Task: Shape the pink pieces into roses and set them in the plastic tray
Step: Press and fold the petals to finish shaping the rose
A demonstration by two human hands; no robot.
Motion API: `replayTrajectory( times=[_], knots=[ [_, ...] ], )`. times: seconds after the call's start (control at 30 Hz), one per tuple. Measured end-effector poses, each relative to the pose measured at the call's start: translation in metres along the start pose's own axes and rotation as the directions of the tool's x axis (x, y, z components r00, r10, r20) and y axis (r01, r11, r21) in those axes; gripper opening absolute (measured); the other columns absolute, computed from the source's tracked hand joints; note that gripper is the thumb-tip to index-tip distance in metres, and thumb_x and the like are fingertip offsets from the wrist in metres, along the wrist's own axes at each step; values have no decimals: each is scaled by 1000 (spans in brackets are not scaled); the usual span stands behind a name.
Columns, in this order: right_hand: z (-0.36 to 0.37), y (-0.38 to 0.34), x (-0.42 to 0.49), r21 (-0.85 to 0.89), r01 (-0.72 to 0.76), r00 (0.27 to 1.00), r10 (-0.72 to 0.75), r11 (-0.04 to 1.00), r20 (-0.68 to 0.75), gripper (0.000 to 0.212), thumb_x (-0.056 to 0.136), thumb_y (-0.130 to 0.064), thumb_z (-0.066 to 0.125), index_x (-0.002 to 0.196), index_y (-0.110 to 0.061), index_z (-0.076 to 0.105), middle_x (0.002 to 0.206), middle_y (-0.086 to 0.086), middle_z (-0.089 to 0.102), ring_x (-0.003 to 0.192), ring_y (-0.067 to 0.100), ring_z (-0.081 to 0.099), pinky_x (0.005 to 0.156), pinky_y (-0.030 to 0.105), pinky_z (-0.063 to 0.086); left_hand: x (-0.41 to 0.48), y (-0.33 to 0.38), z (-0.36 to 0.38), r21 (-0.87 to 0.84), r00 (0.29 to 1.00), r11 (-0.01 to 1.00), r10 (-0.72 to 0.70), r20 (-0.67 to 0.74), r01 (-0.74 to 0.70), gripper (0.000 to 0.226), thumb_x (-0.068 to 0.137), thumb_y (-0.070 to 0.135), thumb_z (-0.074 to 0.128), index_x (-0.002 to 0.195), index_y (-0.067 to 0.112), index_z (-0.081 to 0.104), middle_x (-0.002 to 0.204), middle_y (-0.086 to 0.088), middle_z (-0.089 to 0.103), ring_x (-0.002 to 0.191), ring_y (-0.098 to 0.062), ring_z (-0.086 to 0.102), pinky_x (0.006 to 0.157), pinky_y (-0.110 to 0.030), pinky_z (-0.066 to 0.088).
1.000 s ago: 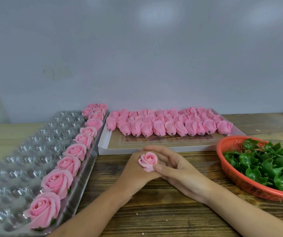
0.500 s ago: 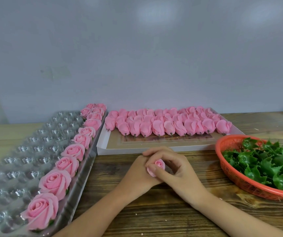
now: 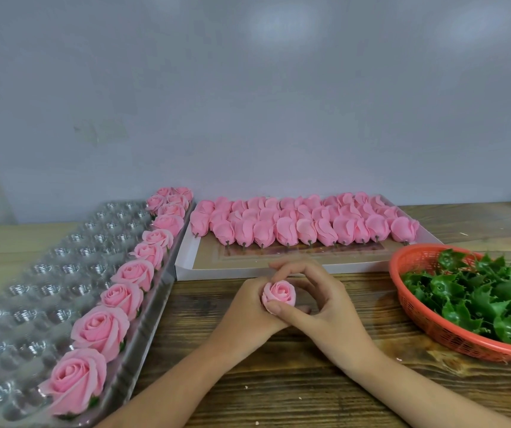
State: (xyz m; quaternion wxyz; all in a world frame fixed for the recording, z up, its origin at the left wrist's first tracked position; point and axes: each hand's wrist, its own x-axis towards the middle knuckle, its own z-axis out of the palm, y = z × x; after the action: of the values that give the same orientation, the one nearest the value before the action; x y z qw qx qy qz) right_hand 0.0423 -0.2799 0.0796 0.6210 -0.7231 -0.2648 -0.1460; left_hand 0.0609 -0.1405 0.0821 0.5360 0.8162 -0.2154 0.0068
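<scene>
1. A plain pale grey-blue wall (image 3: 278, 103) fills the upper half of the view.
2. Soft bright patches of reflected light show on the wall near the top.
3. A faint scuffed mark sits on the wall at left.
4. A wooden table (image 3: 309, 381) with dark, streaky grain spans the foreground.
5. At far left the tabletop looks lighter and yellowish.

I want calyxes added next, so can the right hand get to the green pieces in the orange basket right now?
Probably yes, once freed: the right hand is busy on the pink rose, but the orange basket is open-topped on its side, with bare table between.
</scene>
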Motion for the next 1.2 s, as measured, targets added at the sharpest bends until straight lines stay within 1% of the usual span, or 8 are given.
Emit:
replayTrajectory(
  times=[0.13,0.27,0.37,0.53,0.63,0.77,0.87,1.2],
  knots=[
    [-1,2,3,30,-27,999,28,999,-45,25,76,-29,78,99,-26,68,106,-4,69,108,21,64,92,33,52,-2,-1,-2,-103,998,995,-2,-67,-5,23,74,22,79,92,31,68,92,15,70,92,0,64,74,-11,50],
    [-3,2,4,43,-34,999,36,998,-32,21,78,-27,77,99,-26,70,100,-2,73,101,19,67,91,26,51,-3,-4,-2,-125,991,992,-24,-128,8,40,72,15,80,103,36,64,99,23,67,96,4,61,74,-8,48],
    [-4,3,3,54,-37,999,37,998,-4,21,80,-15,78,98,-24,70,100,-1,73,101,18,68,94,28,51,-2,-3,-4,-143,988,989,-51,-144,30,38,70,9,80,99,29,67,94,14,69,90,0,63,73,-12,51],
    [-4,5,4,65,-48,999,48,997,-5,22,81,-15,78,100,-20,69,102,1,73,104,20,67,98,35,49,-1,-3,-4,-76,994,993,-91,-52,87,19,74,6,71,74,24,65,60,6,64,64,-9,62,63,-25,51],
    [-2,4,4,87,-50,999,50,995,9,22,81,-27,76,101,-27,69,108,-3,71,111,19,64,102,42,46,0,-2,-2,-78,990,989,-127,-58,123,21,80,15,73,65,27,64,49,8,60,51,-5,59,56,-22,50],
    [-1,3,4,135,-79,996,74,988,44,18,85,-31,72,101,-25,70,111,0,70,117,19,61,99,33,47,-2,1,-2,-111,1000,994,-14,-24,11,20,78,20,77,84,39,72,86,19,72,86,3,66,71,-7,48],
    [-2,4,4,173,-108,993,99,979,65,17,85,-30,71,100,-23,69,113,0,68,120,20,60,100,34,47,-3,1,-2,-74,1000,997,2,-13,-3,23,78,21,77,83,41,69,87,26,70,87,9,64,69,1,42],
    [-1,2,3,165,-82,995,71,983,72,13,81,-30,73,92,-28,66,122,-8,64,125,12,56,97,20,46,-2,6,-3,-41,998,999,-1,67,3,25,82,17,72,78,41,68,82,28,69,83,10,62,67,1,41]
  ],
)
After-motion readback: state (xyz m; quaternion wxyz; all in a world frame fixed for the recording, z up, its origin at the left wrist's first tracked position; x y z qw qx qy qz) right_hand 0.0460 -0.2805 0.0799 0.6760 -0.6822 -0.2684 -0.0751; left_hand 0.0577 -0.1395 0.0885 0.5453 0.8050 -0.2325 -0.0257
